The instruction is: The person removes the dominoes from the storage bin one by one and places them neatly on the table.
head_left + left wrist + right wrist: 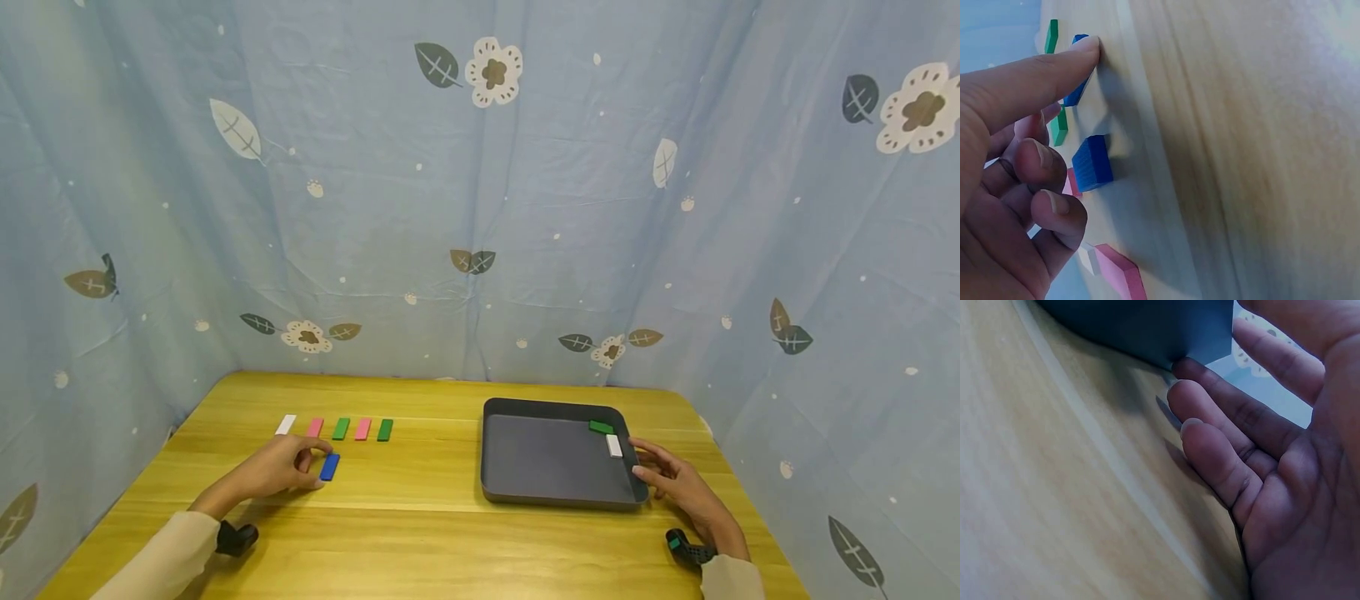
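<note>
My left hand (273,467) pinches a blue block (330,467) at its ends between thumb and index finger, on the table. In the left wrist view the thumb touches this blue block (1077,92), and the other fingers are curled. Beside them lies a second blue block (1092,164), with a pink block (1119,272) farther down; the hand seems to hide both in the head view. My right hand (686,492) rests against the right side of the dark grey tray (562,502), its fingers loosely extended. In the right wrist view a fingertip meets the tray's outer wall (1147,331).
Behind my left hand lie a white block (286,424), pink blocks (363,429), and green blocks (385,430) in a row. Inside the tray are a green block (601,427) and a white block (614,446). A patterned curtain (480,208) surrounds the wooden table (450,550).
</note>
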Demonstrator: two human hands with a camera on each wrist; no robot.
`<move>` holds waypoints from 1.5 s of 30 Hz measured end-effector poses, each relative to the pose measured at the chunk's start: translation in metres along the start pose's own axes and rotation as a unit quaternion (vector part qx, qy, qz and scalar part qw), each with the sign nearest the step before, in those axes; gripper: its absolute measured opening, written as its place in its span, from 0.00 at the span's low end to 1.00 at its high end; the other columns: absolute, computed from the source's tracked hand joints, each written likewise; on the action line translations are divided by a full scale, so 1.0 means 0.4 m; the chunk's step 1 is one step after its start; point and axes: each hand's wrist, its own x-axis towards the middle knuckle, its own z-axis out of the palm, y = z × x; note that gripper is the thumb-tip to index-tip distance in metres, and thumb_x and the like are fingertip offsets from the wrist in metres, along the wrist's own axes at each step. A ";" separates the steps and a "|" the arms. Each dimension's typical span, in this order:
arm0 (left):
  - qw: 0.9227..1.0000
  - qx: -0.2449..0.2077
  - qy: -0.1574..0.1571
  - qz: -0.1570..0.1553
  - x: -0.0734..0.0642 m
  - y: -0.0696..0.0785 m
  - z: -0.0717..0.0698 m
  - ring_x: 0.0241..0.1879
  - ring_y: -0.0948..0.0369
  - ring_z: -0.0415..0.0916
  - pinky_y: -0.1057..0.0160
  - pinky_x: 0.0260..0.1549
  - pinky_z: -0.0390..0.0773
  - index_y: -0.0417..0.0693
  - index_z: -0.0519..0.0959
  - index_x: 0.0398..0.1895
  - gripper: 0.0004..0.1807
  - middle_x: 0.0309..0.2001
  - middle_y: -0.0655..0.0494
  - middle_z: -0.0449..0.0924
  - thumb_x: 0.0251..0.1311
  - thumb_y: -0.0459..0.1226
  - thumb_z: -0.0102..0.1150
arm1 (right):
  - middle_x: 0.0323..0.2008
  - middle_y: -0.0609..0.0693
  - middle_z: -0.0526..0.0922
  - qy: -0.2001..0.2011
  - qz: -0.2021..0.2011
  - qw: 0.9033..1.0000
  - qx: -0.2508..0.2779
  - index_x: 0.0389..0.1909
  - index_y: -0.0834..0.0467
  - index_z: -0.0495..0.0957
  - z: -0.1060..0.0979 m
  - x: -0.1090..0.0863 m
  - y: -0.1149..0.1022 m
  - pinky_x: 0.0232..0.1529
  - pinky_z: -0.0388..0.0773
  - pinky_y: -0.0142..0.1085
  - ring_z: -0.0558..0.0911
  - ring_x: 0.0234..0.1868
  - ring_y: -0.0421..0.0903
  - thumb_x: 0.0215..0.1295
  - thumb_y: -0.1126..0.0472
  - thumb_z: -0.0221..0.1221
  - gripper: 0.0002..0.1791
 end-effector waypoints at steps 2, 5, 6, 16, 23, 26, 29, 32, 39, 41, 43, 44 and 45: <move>1.000 0.005 0.007 0.014 0.002 0.001 -0.001 0.21 0.70 0.64 0.67 0.24 0.68 0.34 0.81 0.57 0.28 0.23 0.63 0.71 0.56 0.40 0.78 | 0.70 0.60 0.70 0.001 0.005 1.000 0.004 0.78 0.43 0.64 -0.001 0.000 -0.002 0.39 0.77 0.42 0.77 0.58 0.53 0.74 0.49 0.62 0.34; 0.999 0.007 0.016 0.036 0.011 0.010 -0.002 0.22 0.70 0.65 0.67 0.25 0.70 0.34 0.81 0.58 0.29 0.24 0.63 0.72 0.56 0.41 0.78 | 0.70 0.59 0.70 0.002 0.006 1.000 0.006 0.78 0.43 0.64 -0.002 0.000 -0.004 0.39 0.77 0.42 0.77 0.58 0.52 0.74 0.48 0.63 0.34; 0.999 0.007 0.017 0.041 0.015 0.014 -0.003 0.22 0.71 0.66 0.67 0.25 0.71 0.34 0.80 0.58 0.29 0.25 0.63 0.72 0.57 0.41 0.77 | 0.70 0.60 0.70 0.002 0.005 1.000 0.005 0.78 0.43 0.64 -0.003 0.000 -0.003 0.39 0.77 0.42 0.77 0.58 0.52 0.74 0.48 0.62 0.35; 0.997 -0.002 0.025 0.076 0.096 0.077 0.004 0.23 0.68 0.70 0.65 0.25 0.74 0.36 0.79 0.60 0.25 0.29 0.64 0.76 0.61 0.34 0.73 | 0.70 0.58 0.71 0.003 0.006 1.000 0.000 0.77 0.40 0.65 0.002 0.005 0.006 0.39 0.78 0.45 0.76 0.60 0.55 0.75 0.48 0.61 0.32; 0.995 0.000 0.024 0.093 0.171 0.122 0.018 0.24 0.67 0.72 0.64 0.26 0.75 0.41 0.79 0.61 0.22 0.31 0.64 0.77 0.66 0.36 0.70 | 0.70 0.57 0.71 0.004 0.006 1.000 0.008 0.76 0.39 0.66 0.002 0.007 0.010 0.40 0.77 0.46 0.75 0.61 0.56 0.74 0.48 0.62 0.32; 0.996 -0.003 0.023 0.091 0.201 0.141 0.024 0.25 0.66 0.72 0.64 0.27 0.75 0.46 0.80 0.61 0.21 0.31 0.64 0.77 0.67 0.38 0.69 | 0.71 0.57 0.70 0.002 0.008 1.000 0.009 0.76 0.39 0.66 -0.001 0.008 0.008 0.40 0.77 0.46 0.75 0.62 0.56 0.74 0.48 0.62 0.32; 0.996 -0.012 0.019 0.092 0.231 0.160 0.032 0.26 0.65 0.72 0.63 0.28 0.75 0.50 0.80 0.61 0.20 0.32 0.64 0.77 0.69 0.42 0.67 | 0.72 0.58 0.69 0.001 0.007 1.000 0.004 0.76 0.39 0.66 -0.005 0.008 0.004 0.41 0.77 0.46 0.75 0.63 0.57 0.74 0.48 0.62 0.32; 0.995 -0.013 0.019 0.099 0.260 0.179 0.040 0.26 0.64 0.73 0.63 0.29 0.75 0.53 0.80 0.61 0.20 0.32 0.64 0.77 0.70 0.46 0.65 | 0.72 0.60 0.68 -0.001 0.003 1.000 -0.005 0.77 0.41 0.65 -0.007 0.007 0.000 0.41 0.78 0.46 0.75 0.64 0.57 0.74 0.48 0.62 0.33; 0.993 -0.005 0.018 0.114 0.321 0.233 0.061 0.26 0.65 0.73 0.62 0.30 0.76 0.52 0.80 0.61 0.18 0.32 0.65 0.78 0.71 0.44 0.64 | 0.70 0.57 0.70 0.003 0.011 1.000 0.007 0.76 0.39 0.66 -0.004 0.009 0.001 0.40 0.78 0.46 0.75 0.62 0.55 0.73 0.47 0.63 0.33; 0.992 -0.002 0.018 0.123 0.340 0.248 0.069 0.26 0.66 0.73 0.62 0.31 0.75 0.51 0.80 0.61 0.18 0.32 0.64 0.78 0.72 0.44 0.64 | 0.70 0.57 0.70 0.002 0.012 1.000 0.008 0.76 0.39 0.66 -0.004 0.009 0.001 0.41 0.79 0.46 0.76 0.61 0.55 0.73 0.47 0.63 0.33; 0.991 -0.003 0.015 0.132 0.359 0.262 0.077 0.26 0.66 0.73 0.62 0.31 0.75 0.50 0.80 0.61 0.18 0.32 0.64 0.78 0.72 0.44 0.63 | 0.71 0.58 0.70 -0.001 0.009 1.000 0.008 0.77 0.40 0.65 -0.004 0.009 0.001 0.41 0.79 0.46 0.76 0.61 0.55 0.74 0.47 0.62 0.33; 0.991 -0.003 0.013 0.136 0.369 0.270 0.080 0.27 0.66 0.73 0.62 0.31 0.75 0.50 0.80 0.61 0.18 0.32 0.64 0.78 0.72 0.43 0.63 | 0.71 0.58 0.70 -0.002 0.008 1.000 0.008 0.77 0.41 0.65 -0.005 0.008 0.000 0.41 0.79 0.46 0.76 0.61 0.55 0.74 0.47 0.62 0.33; 0.990 -0.006 0.012 0.143 0.379 0.278 0.084 0.27 0.65 0.73 0.62 0.31 0.76 0.49 0.80 0.61 0.18 0.32 0.63 0.78 0.72 0.43 0.63 | 0.71 0.59 0.70 -0.003 0.007 1.000 0.009 0.77 0.41 0.65 -0.005 0.007 -0.001 0.41 0.79 0.46 0.76 0.61 0.55 0.74 0.48 0.62 0.33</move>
